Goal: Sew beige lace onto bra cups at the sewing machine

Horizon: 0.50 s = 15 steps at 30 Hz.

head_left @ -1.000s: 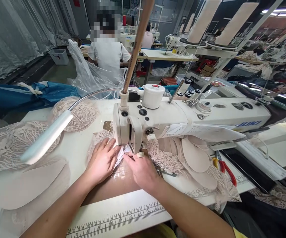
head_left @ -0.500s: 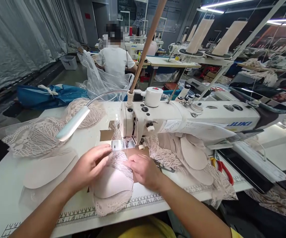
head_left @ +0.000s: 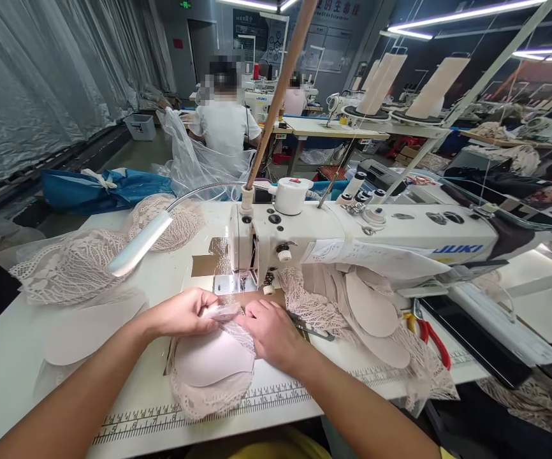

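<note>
In front of the sewing machine [head_left: 391,233] lies a pale pink bra cup [head_left: 213,360] with lace along its edges. My left hand [head_left: 180,313] pinches the lifted, folded top edge of its lace between thumb and fingers. At the right side of that lace, my right hand [head_left: 273,331] is closed on it, fingertips pressed together; the exact grip is partly hidden. Both hands are just on my side of the needle area [head_left: 243,282], and the lace seems apart from the presser foot. Tweezers [head_left: 312,328] rest beside my right hand.
Lace cups [head_left: 72,261] and a smooth cup piece [head_left: 92,328] lie to the left under a lamp [head_left: 141,243]. More cup pieces [head_left: 371,305] are piled right, near red-handled cutters [head_left: 436,344] and a black phone-like slab [head_left: 477,338]. A person [head_left: 223,127] sits ahead.
My left hand has gone from lying flat by the lace to pinching it, and the lace's top edge is now lifted and folded back. The cup has shifted slightly left; the view tilted up.
</note>
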### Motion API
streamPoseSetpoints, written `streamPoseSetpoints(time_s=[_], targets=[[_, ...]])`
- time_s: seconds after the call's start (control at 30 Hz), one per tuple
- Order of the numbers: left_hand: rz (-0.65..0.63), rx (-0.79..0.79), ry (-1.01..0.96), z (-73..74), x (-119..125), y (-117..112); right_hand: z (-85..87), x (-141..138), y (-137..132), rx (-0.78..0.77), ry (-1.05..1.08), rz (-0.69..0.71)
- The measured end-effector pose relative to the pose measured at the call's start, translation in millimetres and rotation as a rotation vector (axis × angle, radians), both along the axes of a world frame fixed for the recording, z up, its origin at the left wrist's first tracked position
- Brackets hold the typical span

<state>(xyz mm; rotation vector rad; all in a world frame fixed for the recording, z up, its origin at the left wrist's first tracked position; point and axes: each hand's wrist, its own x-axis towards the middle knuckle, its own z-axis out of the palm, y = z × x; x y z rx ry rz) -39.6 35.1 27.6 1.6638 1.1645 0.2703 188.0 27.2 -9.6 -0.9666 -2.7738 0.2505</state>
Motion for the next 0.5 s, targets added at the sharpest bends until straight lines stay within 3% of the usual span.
streamPoseSetpoints(time_s=[0.17, 0.27, 0.37, 0.43, 0.5], targets=[[0.086, 0.008, -0.021, -2.2, -35, 1, -1.0, 0, -1, -0.008, 0.020, -0.017], [0.298, 0.224, 0.108, 10.7, -51, -11, -0.6, -1, -1, -0.012, 0.000, -0.034], [0.504, 0.473, 0.272, 25.1, -43, -34, 0.7, -2, -2, 0.002, -0.014, -0.040], [0.430, 0.516, 0.273, 25.4, -26, -47, 1.2, -1, -2, 0.013, -0.006, -0.033], [0.282, 0.551, 0.296, 16.4, -4, -54, 0.5, 1, -2, 0.016, 0.029, -0.015]])
